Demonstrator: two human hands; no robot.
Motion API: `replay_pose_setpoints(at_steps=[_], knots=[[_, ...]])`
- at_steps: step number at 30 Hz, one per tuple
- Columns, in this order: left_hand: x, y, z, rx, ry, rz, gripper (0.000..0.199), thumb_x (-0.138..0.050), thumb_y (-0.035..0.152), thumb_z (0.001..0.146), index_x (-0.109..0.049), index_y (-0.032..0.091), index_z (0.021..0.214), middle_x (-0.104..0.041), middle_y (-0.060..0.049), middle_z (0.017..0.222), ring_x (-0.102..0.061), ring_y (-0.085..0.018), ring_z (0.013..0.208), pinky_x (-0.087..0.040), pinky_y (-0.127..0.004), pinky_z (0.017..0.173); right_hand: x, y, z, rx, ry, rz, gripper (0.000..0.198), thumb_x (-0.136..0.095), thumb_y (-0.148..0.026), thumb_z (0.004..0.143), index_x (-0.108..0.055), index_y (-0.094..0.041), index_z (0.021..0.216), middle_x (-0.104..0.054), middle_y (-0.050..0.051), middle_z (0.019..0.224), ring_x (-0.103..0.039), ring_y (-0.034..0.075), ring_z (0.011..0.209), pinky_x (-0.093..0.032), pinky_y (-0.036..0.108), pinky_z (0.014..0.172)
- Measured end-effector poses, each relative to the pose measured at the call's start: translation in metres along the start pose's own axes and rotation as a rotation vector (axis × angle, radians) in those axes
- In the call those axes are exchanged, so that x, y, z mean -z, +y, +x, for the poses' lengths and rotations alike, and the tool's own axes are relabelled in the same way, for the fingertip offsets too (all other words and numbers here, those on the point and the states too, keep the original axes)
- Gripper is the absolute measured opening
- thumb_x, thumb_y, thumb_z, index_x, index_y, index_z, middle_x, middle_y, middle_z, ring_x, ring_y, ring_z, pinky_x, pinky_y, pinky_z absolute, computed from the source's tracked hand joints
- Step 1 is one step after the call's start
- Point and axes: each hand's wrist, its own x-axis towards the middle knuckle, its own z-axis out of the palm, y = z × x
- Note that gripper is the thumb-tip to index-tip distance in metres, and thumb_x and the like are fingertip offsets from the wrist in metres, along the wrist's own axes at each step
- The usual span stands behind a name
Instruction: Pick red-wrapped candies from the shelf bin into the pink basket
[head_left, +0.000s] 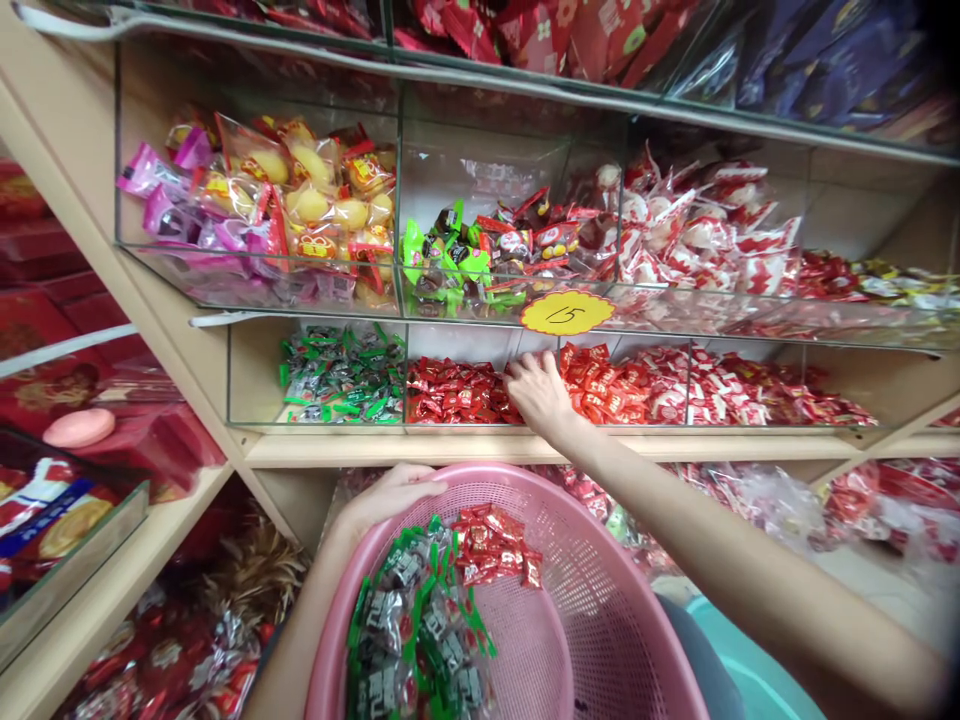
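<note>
My left hand [394, 497] grips the left rim of a pink plastic basket [622, 600]. In the basket lie green-and-clear wrapped candies [420, 630] on the left and a small heap of red wrapped candies [495, 545] near the far wall. My right hand [538, 395] reaches over the front of the lower shelf bin, its fingers curled down at the dark red wrapped candies [457, 390]. Its fingertips are partly hidden, and whatever they hold does not show. Orange-red wrapped candies [600, 385] lie just right of that hand, past a clear divider.
Clear-fronted bins above hold yellow and purple packets [315, 190] and red-white packets [690, 220]. A yellow price tag [568, 313] marked 15 hangs above my right hand. A wooden shelf edge [420, 450] runs behind the basket. A teal tub [750, 650] stands at lower right.
</note>
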Motion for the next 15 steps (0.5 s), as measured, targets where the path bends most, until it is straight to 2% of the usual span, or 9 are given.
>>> replay_pose_setpoints(at_steps=[3, 6, 10, 15], knots=[[0.0, 0.0, 0.0, -0.011, -0.015, -0.01, 0.034, -0.056, 0.041, 0.072, -0.064, 0.01, 0.084, -0.056, 0.0, 0.067, -0.046, -0.011, 0.06, -0.034, -0.02, 0.054, -0.014, -0.002, 0.013, 0.008, -0.067, -0.028, 0.027, -0.042, -0.004, 0.077, -0.067, -0.014, 0.073, -0.063, 0.015, 0.083, -0.044, 0.029, 0.093, -0.017, 0.049, 0.091], [0.001, 0.001, 0.0, -0.018, -0.014, -0.002, 0.032, -0.056, 0.04, 0.072, -0.064, 0.01, 0.08, -0.054, 0.001, 0.065, -0.045, -0.011, 0.058, -0.033, -0.019, 0.053, -0.025, 0.0, 0.02, -0.004, -0.03, 0.005, 0.028, -0.043, -0.004, 0.075, -0.068, -0.017, 0.069, -0.064, 0.014, 0.077, -0.045, 0.03, 0.093, -0.012, 0.052, 0.094], [0.001, 0.003, 0.0, -0.027, -0.011, 0.027, 0.03, -0.056, 0.039, 0.072, -0.063, 0.01, 0.075, -0.052, 0.002, 0.063, -0.043, -0.011, 0.058, -0.032, -0.019, 0.053, -0.034, 0.003, 0.024, 0.003, -0.025, -0.019, 0.027, -0.046, -0.005, 0.073, -0.068, -0.019, 0.065, -0.064, 0.011, 0.071, -0.045, 0.028, 0.09, -0.012, 0.052, 0.094], [0.0, 0.005, 0.0, -0.025, 0.0, 0.042, 0.03, -0.055, 0.039, 0.072, -0.062, 0.01, 0.075, -0.052, 0.001, 0.064, -0.043, -0.011, 0.06, -0.032, -0.019, 0.054, -0.035, 0.003, 0.024, -0.016, -0.052, 0.036, 0.027, -0.047, -0.004, 0.073, -0.067, -0.018, 0.062, -0.064, 0.013, 0.069, -0.046, 0.029, 0.091, -0.009, 0.054, 0.094]])
